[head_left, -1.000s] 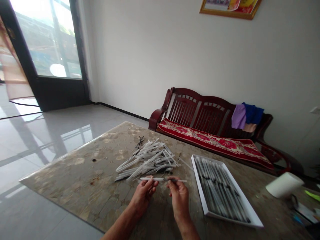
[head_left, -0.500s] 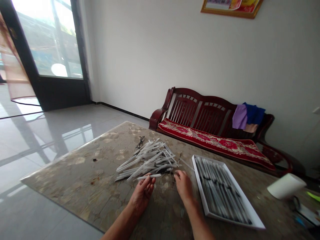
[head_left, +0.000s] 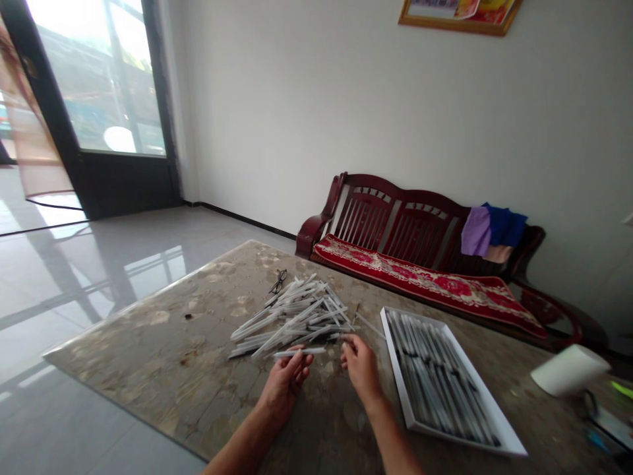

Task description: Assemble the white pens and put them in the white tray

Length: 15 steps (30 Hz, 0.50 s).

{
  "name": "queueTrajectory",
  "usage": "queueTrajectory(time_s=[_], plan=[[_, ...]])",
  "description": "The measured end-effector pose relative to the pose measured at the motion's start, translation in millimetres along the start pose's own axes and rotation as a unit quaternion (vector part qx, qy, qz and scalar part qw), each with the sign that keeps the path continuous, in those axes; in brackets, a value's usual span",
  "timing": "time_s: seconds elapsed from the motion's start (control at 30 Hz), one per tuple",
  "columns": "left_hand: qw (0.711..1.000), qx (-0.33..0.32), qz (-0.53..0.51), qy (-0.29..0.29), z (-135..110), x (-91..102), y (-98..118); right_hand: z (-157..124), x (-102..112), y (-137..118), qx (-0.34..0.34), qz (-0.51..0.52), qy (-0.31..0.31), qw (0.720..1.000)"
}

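Note:
A heap of white pen barrels [head_left: 291,315] lies on the marbled table [head_left: 148,356]. My left hand [head_left: 285,382] is closed on one white pen barrel [head_left: 299,352], held level just in front of the heap. Beside it, my right hand [head_left: 360,367] reaches to the near right edge of the heap, its fingertips pinched on something thin that I cannot make out. To the right lies a white tray [head_left: 399,389] filled with several finished pens.
Black spectacles [head_left: 277,282] lie behind the heap. A white roll [head_left: 568,369] and coloured items sit at the table's right end. Behind the table stands a dark wooden bench [head_left: 420,231] with a red cushion and draped clothes. A glass door [head_left: 93,79] is at left.
A second ago both hands held one pen with a thin refill between them. My right hand has since let go and moved forward to the heap's edge; my left hand keeps the barrel.

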State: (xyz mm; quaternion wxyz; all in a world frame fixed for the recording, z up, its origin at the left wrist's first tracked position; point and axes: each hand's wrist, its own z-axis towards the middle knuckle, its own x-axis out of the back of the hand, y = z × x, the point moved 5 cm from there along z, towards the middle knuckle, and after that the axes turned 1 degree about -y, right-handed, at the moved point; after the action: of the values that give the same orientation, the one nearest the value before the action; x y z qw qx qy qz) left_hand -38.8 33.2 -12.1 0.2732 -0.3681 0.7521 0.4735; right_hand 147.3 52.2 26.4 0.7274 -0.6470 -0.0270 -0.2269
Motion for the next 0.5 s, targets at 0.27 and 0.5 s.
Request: queueTrajectory(time_s=[0.27,0.5], plan=[[1.0,-0.013,0.021,-0.004,-2,-2.8,1,-42,-17,-21,-0.099,0.252,0.037,0.962],[0.999,-0.013,0.029,-0.019,-1,-2.4,0,-46,-27,-15,-0.107,0.262,0.047,0.958]])
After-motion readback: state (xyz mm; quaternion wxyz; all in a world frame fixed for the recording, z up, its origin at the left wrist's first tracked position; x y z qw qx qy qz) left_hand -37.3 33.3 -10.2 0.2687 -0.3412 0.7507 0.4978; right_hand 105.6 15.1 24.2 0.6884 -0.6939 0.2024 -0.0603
